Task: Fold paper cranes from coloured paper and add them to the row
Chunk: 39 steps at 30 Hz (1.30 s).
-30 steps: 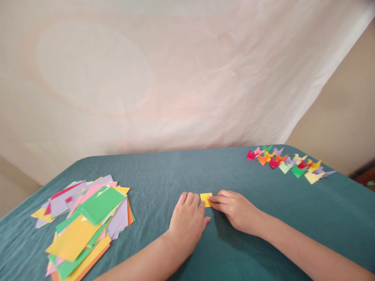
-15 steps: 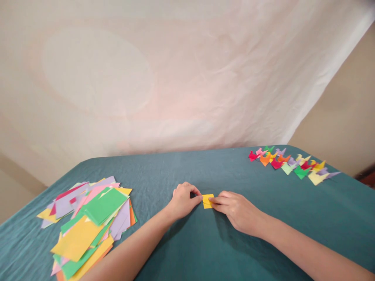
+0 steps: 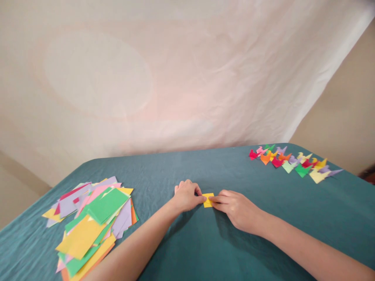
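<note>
A small folded yellow paper [image 3: 208, 199] lies on the teal tablecloth [image 3: 205, 171] near the middle. My left hand [image 3: 187, 196] is curled, its fingertip and thumb pinching the paper's left edge. My right hand [image 3: 236, 207] presses its fingertips together on the paper's right edge. Both hands rest on the cloth on either side of the paper.
A loose pile of coloured paper sheets [image 3: 90, 220] lies at the left front. A row of several small folded paper figures [image 3: 290, 162] in mixed colours sits at the far right. A pale cloth backdrop [image 3: 175, 78] hangs behind the table.
My left hand went from lying flat beside the paper to a curled pinch on its left edge. The right hand has stayed on the paper.
</note>
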Each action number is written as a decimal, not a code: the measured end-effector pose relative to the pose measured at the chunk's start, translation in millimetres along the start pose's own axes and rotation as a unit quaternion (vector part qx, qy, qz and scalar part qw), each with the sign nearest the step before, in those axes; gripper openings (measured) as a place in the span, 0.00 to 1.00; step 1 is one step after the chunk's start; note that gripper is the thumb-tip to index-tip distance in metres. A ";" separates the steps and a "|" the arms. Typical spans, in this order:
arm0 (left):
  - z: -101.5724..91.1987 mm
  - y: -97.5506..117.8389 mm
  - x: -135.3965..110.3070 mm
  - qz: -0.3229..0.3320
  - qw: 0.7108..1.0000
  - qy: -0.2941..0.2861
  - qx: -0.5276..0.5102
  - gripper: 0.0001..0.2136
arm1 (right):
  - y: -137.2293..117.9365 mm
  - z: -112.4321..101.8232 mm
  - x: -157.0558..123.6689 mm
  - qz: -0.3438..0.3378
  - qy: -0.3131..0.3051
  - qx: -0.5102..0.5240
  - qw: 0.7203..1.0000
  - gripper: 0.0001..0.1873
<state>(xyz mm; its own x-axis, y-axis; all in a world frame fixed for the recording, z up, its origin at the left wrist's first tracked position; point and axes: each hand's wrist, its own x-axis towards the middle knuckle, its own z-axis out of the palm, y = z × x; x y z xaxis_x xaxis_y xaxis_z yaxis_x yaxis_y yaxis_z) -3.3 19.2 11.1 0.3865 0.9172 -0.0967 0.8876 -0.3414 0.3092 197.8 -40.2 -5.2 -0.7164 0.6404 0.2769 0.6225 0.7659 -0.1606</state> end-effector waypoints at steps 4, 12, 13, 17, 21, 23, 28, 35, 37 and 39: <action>1.0 0.8 0.0 -0.008 1.000 -0.001 0.000 0.12 | -0.1 -0.5 -0.1 0.002 0.001 -0.002 1.000 0.17; 3.8 -1.4 0.7 0.002 1.000 0.010 -0.009 0.11 | 0.3 0.1 0.6 0.004 -0.008 -0.001 1.000 0.17; 4.0 -1.4 0.7 0.001 1.000 0.011 -0.009 0.10 | 0.2 0.0 0.8 0.004 -0.008 -0.001 1.000 0.17; 2.5 -1.0 -0.5 0.000 1.000 0.012 -0.010 0.09 | -0.4 -0.8 1.2 0.005 -0.009 -0.001 1.000 0.17; -4.6 0.3 -2.9 0.005 1.000 -0.010 -0.024 0.10 | -0.1 -0.4 0.6 0.004 -0.009 -0.001 1.000 0.18; -8.2 0.9 -3.8 0.005 0.999 -0.022 -0.027 0.10 | 0.4 0.1 0.1 0.003 -0.009 -0.002 1.000 0.18; -10.0 1.1 -3.8 0.001 0.999 -0.032 -0.026 0.10 | 0.5 0.7 -0.6 0.004 0.000 -0.001 1.000 0.18; -10.7 2.4 -4.1 -0.002 0.999 -0.036 -0.019 0.10 | 0.6 1.6 -0.5 0.004 -0.001 0.001 1.000 0.18; -11.6 3.2 -4.6 -0.001 0.999 -0.036 -0.017 0.10 | 0.5 1.6 -0.4 0.005 -0.002 0.001 1.000 0.18; -11.9 3.8 -4.9 -0.001 0.999 -0.038 -0.016 0.10 | 0.1 1.2 -0.2 0.004 -0.003 0.003 1.000 0.17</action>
<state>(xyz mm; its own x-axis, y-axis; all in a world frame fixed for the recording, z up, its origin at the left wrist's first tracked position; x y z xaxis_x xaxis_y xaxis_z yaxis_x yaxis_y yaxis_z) -4.9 15.8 24.0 0.4044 0.8989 -0.1686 0.8800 -0.3322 0.3393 197.6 -40.2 -6.4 -0.7135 0.6469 0.2691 0.6265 0.7610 -0.1683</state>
